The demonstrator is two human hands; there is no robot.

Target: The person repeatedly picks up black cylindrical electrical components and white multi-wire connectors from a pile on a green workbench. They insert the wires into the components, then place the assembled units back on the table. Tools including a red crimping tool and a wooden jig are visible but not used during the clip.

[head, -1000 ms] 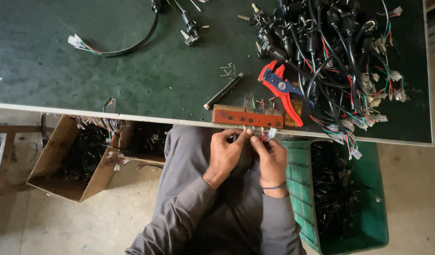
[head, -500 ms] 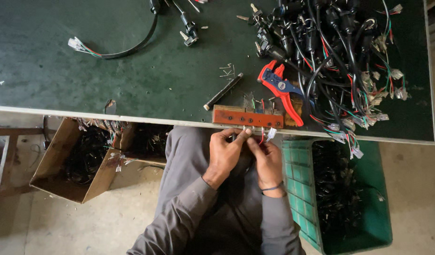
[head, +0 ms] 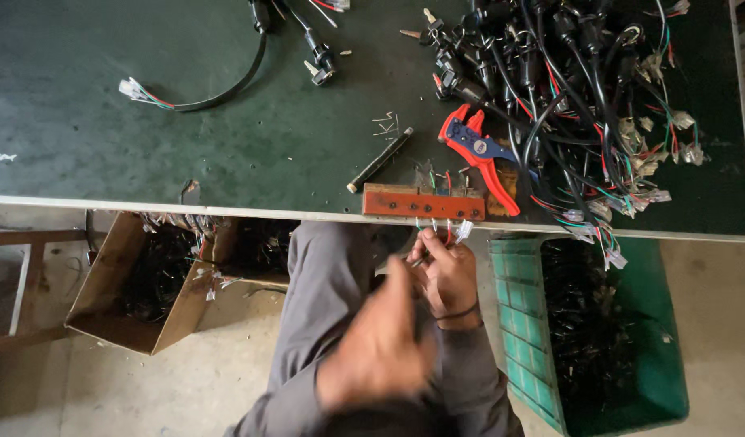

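Observation:
My right hand (head: 452,279), with a dark band on the wrist, is closed around a small bundle of coloured wires with white connectors (head: 456,233), just below the table edge and over my lap. A thin metal piece sticks out of its fingers to the left. My left hand (head: 379,350) is blurred, lower and nearer the camera, apart from the wires; its grip cannot be made out. An orange-red wooden block (head: 425,202) with small holes sits on the table edge right above the wires.
A red and blue wire stripper (head: 479,152) lies beside a big heap of black cable harnesses (head: 583,89) on the green table (head: 146,146). Also there: a black rod (head: 380,159) and a single cable (head: 211,97). Below stand a cardboard box (head: 122,283) and a green crate (head: 631,388) of harnesses.
My left hand has left the wires and swung down toward the camera, now blurred. My right hand keeps the wire bundle at the same spot under the block.

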